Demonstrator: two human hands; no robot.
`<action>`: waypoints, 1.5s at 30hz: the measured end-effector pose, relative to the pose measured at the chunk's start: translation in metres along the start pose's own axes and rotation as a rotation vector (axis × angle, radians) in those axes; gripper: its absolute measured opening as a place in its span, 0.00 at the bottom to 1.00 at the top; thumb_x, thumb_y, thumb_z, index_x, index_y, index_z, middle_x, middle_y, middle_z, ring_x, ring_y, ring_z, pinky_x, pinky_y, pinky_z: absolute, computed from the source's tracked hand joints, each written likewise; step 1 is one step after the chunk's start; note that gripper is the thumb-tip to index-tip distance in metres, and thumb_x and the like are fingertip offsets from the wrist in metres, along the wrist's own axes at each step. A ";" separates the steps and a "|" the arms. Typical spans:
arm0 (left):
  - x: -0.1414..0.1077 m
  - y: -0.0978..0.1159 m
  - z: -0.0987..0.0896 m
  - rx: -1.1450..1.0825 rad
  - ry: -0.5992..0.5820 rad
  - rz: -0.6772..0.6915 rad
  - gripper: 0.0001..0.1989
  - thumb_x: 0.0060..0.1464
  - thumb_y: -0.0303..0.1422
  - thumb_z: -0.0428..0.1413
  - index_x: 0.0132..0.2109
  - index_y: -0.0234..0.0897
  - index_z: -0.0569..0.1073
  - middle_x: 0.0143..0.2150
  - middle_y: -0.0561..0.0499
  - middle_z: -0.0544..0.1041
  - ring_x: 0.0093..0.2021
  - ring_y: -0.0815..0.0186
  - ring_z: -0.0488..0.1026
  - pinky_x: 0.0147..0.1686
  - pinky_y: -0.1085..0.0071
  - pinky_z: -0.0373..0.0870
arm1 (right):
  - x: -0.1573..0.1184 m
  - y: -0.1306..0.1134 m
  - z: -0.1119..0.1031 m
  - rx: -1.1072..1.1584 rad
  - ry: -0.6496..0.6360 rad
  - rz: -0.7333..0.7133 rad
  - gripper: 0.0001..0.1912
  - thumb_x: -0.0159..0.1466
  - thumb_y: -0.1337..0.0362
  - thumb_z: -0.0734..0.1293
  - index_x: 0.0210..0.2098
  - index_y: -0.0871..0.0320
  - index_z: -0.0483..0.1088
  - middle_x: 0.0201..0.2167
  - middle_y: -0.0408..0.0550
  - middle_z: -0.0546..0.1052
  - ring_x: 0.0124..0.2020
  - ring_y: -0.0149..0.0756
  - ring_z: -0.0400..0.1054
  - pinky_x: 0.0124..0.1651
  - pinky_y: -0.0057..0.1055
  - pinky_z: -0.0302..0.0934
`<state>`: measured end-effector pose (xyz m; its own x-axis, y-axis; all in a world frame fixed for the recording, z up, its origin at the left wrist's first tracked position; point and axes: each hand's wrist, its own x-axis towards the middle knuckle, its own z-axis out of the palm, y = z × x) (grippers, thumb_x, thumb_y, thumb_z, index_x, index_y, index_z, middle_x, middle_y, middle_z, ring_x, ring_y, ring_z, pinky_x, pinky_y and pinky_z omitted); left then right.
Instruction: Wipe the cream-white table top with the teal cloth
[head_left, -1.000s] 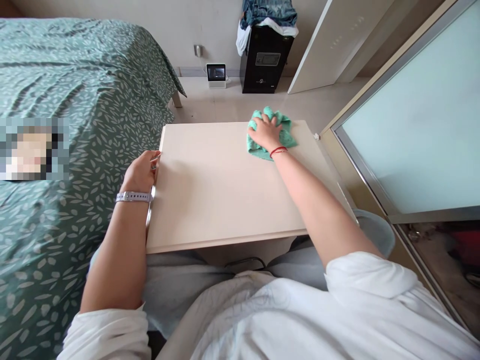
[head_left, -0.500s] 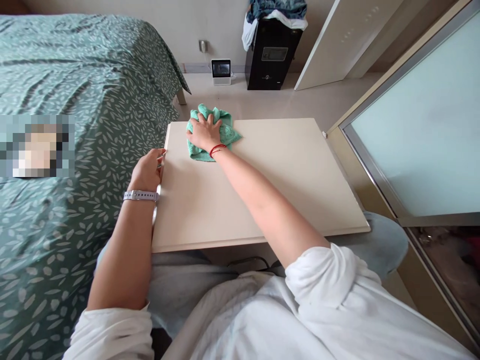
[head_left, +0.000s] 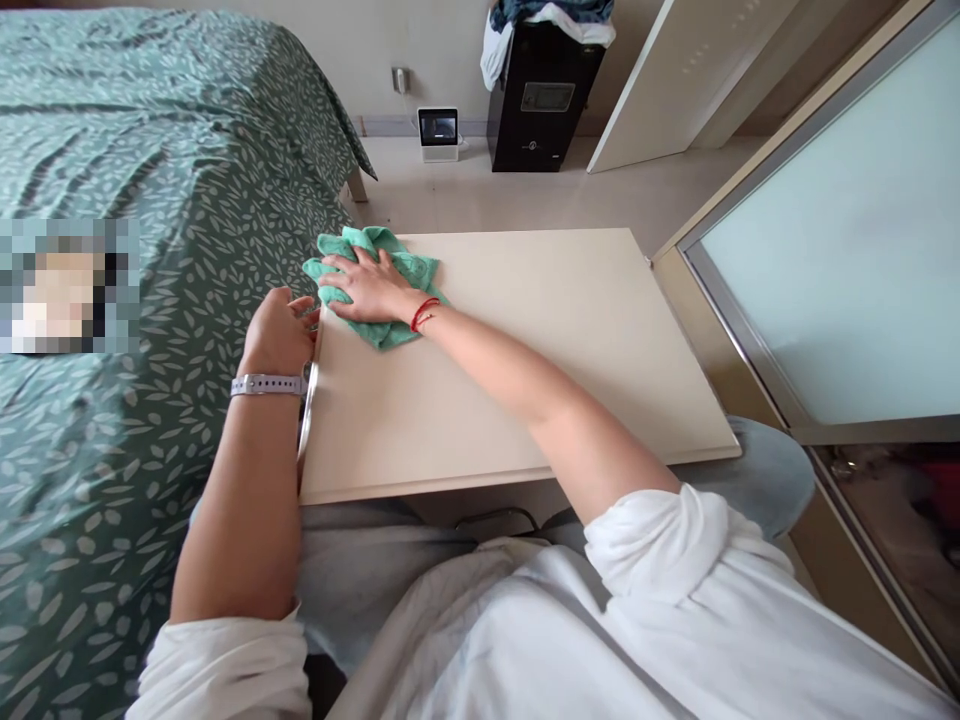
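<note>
A cream laminate panel [head_left: 517, 350] lies level beside a green leaf-print bedspread [head_left: 150, 180]. The hands are apart: the right hand [head_left: 367, 288] presses flat on a crumpled green microfibre cloth [head_left: 382, 335] at the panel's left end, while the left hand [head_left: 279, 338] curls round that edge, its fingertips partly hidden, just above a metal handle [head_left: 306, 420]. Wiped and unwiped areas can't be told apart — the surface looks uniform.

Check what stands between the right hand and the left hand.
Only the green microfiber cloth under the right hand; it lies on the cream board beside the left hand, which grips the board's left edge. Nothing else shows between them.
</note>
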<state>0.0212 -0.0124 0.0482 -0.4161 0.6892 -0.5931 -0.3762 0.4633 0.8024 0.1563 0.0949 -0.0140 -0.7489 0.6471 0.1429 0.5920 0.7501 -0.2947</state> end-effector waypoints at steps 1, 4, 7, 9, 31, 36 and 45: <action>-0.001 0.001 0.000 -0.005 0.010 0.001 0.13 0.87 0.41 0.48 0.53 0.41 0.73 0.29 0.53 0.69 0.25 0.57 0.69 0.29 0.65 0.70 | -0.011 -0.009 -0.002 -0.027 -0.025 -0.018 0.33 0.84 0.53 0.68 0.84 0.53 0.80 0.96 0.55 0.68 0.91 0.82 0.57 0.88 0.82 0.56; -0.005 0.004 0.003 -0.013 0.044 -0.001 0.18 0.88 0.38 0.43 0.51 0.39 0.74 0.30 0.51 0.71 0.27 0.58 0.69 0.32 0.66 0.70 | -0.040 -0.033 -0.009 -0.091 -0.110 -0.051 0.34 0.85 0.57 0.67 0.88 0.48 0.77 0.97 0.58 0.65 0.93 0.81 0.56 0.90 0.83 0.55; -0.012 0.009 0.003 0.004 0.051 0.007 0.21 0.89 0.39 0.42 0.50 0.37 0.76 0.30 0.51 0.72 0.26 0.61 0.65 0.31 0.68 0.64 | -0.063 -0.048 -0.011 -0.091 -0.137 -0.093 0.36 0.85 0.60 0.69 0.90 0.46 0.75 0.97 0.59 0.64 0.93 0.81 0.57 0.90 0.84 0.55; -0.017 0.012 0.003 0.036 0.052 0.016 0.22 0.90 0.38 0.41 0.50 0.36 0.76 0.30 0.51 0.72 0.26 0.61 0.65 0.30 0.68 0.62 | -0.077 -0.055 -0.007 -0.077 -0.129 -0.156 0.36 0.84 0.59 0.71 0.89 0.45 0.76 0.96 0.60 0.67 0.92 0.83 0.58 0.89 0.84 0.58; -0.024 0.009 0.007 0.030 0.079 0.042 0.16 0.87 0.34 0.47 0.47 0.37 0.76 0.37 0.45 0.78 0.33 0.61 0.74 0.35 0.70 0.71 | -0.209 -0.083 -0.027 -0.078 -0.212 -0.651 0.30 0.88 0.55 0.73 0.86 0.40 0.81 0.94 0.51 0.72 0.93 0.67 0.65 0.84 0.68 0.69; -0.018 0.005 0.005 0.016 0.071 0.063 0.15 0.86 0.33 0.49 0.49 0.36 0.77 0.38 0.44 0.78 0.35 0.59 0.74 0.36 0.69 0.72 | -0.158 -0.030 -0.024 0.001 -0.151 -0.276 0.34 0.84 0.57 0.75 0.87 0.42 0.80 0.93 0.57 0.73 0.92 0.77 0.62 0.88 0.77 0.60; -0.011 0.002 0.003 0.014 0.059 0.084 0.11 0.83 0.32 0.52 0.51 0.35 0.79 0.38 0.45 0.78 0.33 0.60 0.73 0.34 0.69 0.71 | -0.078 0.069 -0.042 0.030 -0.044 0.205 0.37 0.84 0.48 0.70 0.89 0.49 0.77 0.97 0.60 0.63 0.94 0.84 0.52 0.90 0.86 0.49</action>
<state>0.0274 -0.0170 0.0563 -0.4937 0.6926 -0.5259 -0.3260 0.4133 0.8502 0.2680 0.1024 -0.0057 -0.6265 0.7786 0.0361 0.7245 0.5988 -0.3413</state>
